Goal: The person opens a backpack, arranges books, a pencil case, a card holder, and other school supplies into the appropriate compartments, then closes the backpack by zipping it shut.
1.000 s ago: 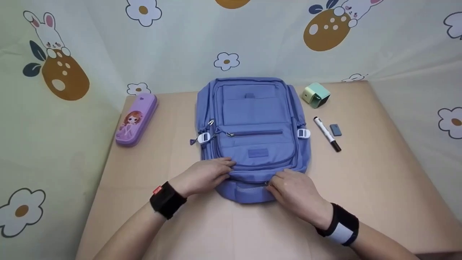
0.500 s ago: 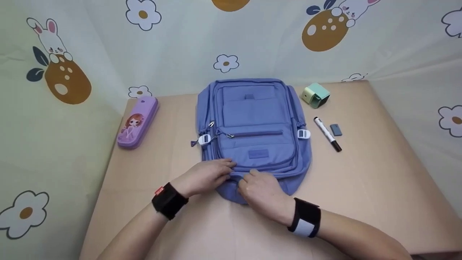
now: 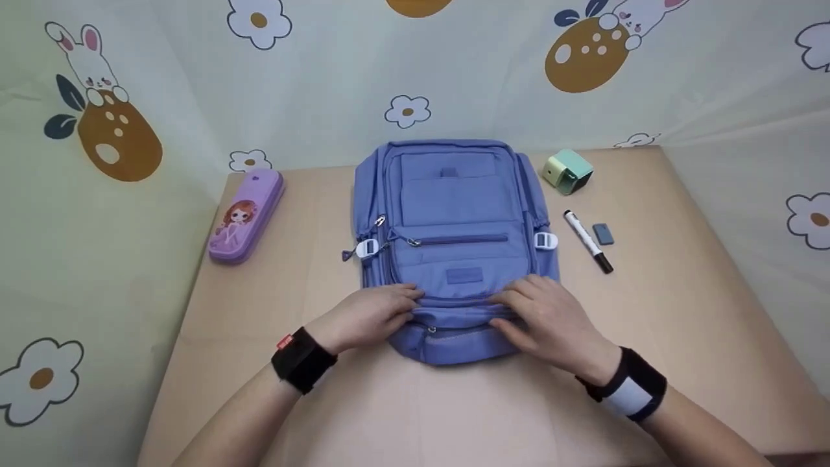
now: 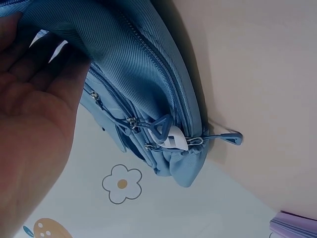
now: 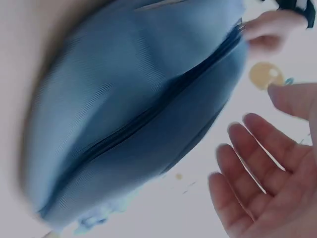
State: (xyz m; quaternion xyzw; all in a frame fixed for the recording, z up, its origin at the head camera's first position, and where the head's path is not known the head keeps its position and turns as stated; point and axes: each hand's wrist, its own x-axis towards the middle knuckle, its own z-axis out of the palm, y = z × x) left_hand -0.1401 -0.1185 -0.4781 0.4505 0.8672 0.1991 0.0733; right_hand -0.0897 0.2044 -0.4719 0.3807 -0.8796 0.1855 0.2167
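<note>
Backpack (image 3: 463,201) lies at far edge of bench (image 3: 311,240); we see left hand (image 3: 366,316) fingers gripping its near end, right hand (image 3: 554,322) fingers released, spread.

Backpack (image 3: 457,251) from above and close

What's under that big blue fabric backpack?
The blue fabric backpack lies on the flat tan tabletop, which shows on both sides and past its bottom edge. The part directly beneath is covered, so anything hidden there can't be seen.
</note>
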